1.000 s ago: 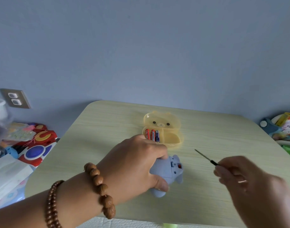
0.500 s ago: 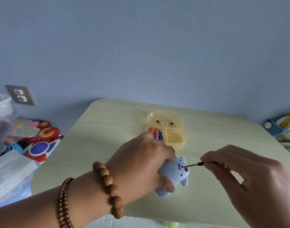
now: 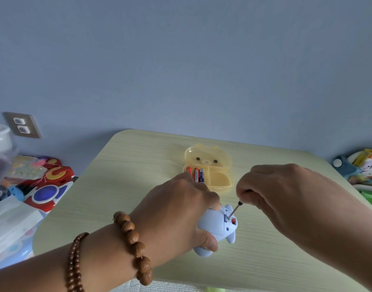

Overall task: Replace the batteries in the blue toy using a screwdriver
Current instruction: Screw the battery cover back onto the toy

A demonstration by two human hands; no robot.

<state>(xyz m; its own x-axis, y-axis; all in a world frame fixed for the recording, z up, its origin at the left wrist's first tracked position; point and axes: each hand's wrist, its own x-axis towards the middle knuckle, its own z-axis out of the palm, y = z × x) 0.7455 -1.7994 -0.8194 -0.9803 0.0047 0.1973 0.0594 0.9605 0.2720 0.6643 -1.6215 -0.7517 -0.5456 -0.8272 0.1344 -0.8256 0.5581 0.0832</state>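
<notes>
A small blue toy lies on the pale wooden table, underside up. My left hand grips it from the left, thumb against its near side. My right hand pinches a thin screwdriver from above and to the right. The steeply tilted tip sits in the toy's back beside a small red part. Behind the hands stands an open yellow bear-shaped case holding three batteries in its left compartment.
Colourful toys and white packages lie off the table's left edge. More toys and books sit past the right edge. A wall socket is on the blue wall at left.
My right hand has come in from the right and risen over the toy, swinging the screwdriver from nearly level to steeply tilted with its tip in the toy's back. My left hand keeps its hold.
</notes>
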